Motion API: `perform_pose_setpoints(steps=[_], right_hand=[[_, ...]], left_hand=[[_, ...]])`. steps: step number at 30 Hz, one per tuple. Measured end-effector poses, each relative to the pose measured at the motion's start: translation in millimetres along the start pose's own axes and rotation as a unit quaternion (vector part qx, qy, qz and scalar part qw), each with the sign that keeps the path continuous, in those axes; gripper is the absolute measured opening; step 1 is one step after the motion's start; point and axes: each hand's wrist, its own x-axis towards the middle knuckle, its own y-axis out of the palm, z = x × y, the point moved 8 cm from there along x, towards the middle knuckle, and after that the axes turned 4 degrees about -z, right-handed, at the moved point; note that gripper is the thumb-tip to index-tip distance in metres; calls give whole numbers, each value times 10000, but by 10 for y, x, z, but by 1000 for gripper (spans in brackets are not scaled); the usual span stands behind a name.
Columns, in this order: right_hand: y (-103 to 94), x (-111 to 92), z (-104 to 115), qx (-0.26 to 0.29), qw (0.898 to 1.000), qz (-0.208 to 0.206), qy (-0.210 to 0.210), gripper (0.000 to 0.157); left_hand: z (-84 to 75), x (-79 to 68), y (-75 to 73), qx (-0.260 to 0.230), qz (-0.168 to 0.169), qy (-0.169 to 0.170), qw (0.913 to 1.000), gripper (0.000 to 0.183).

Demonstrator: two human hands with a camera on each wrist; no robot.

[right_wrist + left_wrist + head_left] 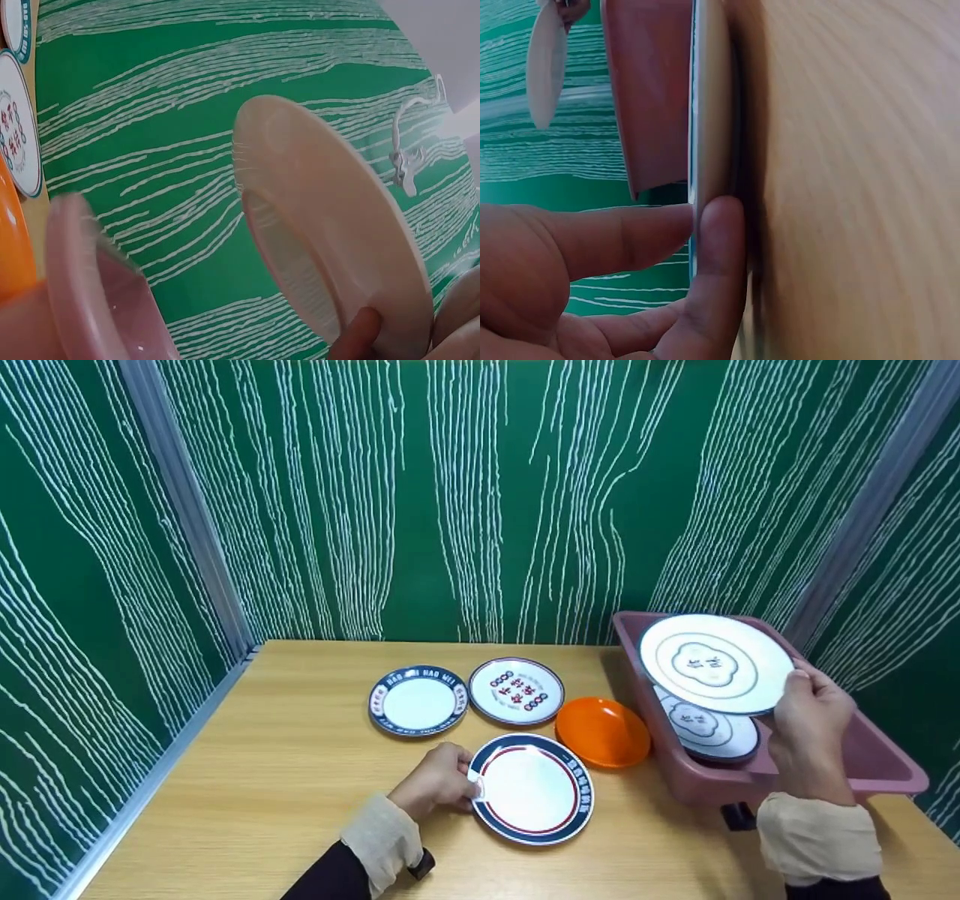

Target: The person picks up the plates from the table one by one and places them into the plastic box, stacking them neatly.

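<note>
The left hand [439,780] pinches a plate with a blue rim and a thin red ring [529,789] at its left edge. Its grip is narrow, with the thumb on top and a finger under the edge. This plate is flat and low at the near middle of the table [300,825], but I cannot tell if all of it touches the wood. The right hand [814,716] holds a white plate with a flower shape in the middle [716,660] by its right edge. That grip is narrow too, with the thumb on top of the plate and a finger pressing its underside. The plate is up in the air over a pink tub [694,789] on the right side of the table, and it tips a little. Inside the tub, at the left, lies another plate with the same sort of picture [705,731], partly hidden by the plate above. Just left of the tub sits an orange plate [602,733], right behind the plate in the left hand. Farther back is a white plate with red writing [517,691], and just to its left is a plate with a wide blue rim and white letters [418,701]. Behind the table stands a green wall with wiggly white lines [517,495]. Both arms have dark sleeves with pale cuffs [819,836].
</note>
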Motion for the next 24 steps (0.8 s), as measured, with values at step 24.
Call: perform_pose_setpoints(steps=[24], right_hand=[[-296, 333, -310, -771, 9905, -588, 971, 53]], left_hand=[[65, 29, -28, -109, -104, -279, 9995, 38]])
